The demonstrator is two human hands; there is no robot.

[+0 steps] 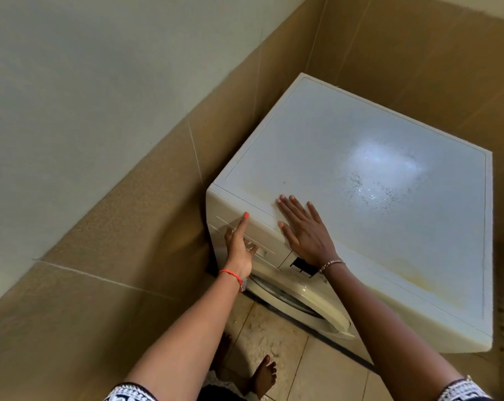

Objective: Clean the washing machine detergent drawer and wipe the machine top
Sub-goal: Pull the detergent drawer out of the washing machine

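Head view: my left hand [240, 247] hooks its fingers into the detergent drawer [262, 234] at the front panel's upper corner, thumb braced above, I judge ready to pull; the drawer looks closed; my right hand [302, 231] lies flat, fingers spread, on the machine top [389, 227], likely steadying it against that pull.
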